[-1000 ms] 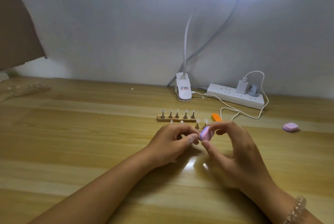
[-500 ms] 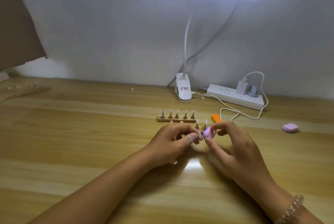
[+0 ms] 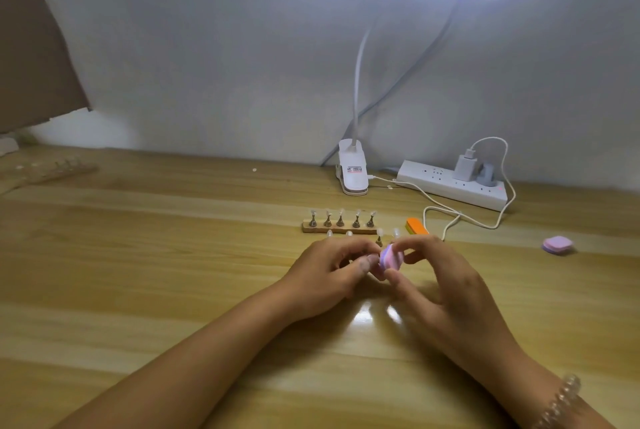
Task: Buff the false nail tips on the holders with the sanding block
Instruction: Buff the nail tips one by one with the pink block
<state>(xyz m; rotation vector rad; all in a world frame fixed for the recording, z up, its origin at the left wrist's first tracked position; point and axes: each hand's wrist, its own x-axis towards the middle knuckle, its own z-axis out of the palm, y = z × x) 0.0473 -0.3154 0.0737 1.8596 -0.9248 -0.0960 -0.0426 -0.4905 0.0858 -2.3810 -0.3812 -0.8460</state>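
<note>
Right, sanding block (image 3: 389, 257) pinched in my right hand (image 3: 446, 276), mid-table, up against my left fingertips.

Thumb and forefinger clamp it on edge, striped pink-and-purple side toward me, broad face turned left. My left hand (image 3: 329, 273) is curled tight; I cannot tell what it holds. Just beyond sits the wooden rack (image 3: 339, 229) of nail tips (image 3: 341, 212). Far off, the lamp clip (image 3: 353, 169) label is too small to read.

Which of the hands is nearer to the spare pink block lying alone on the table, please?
The right. The spare pink block lies apart, to the right of the right hand; the left hand is farther away, on the right hand's other side.
</note>
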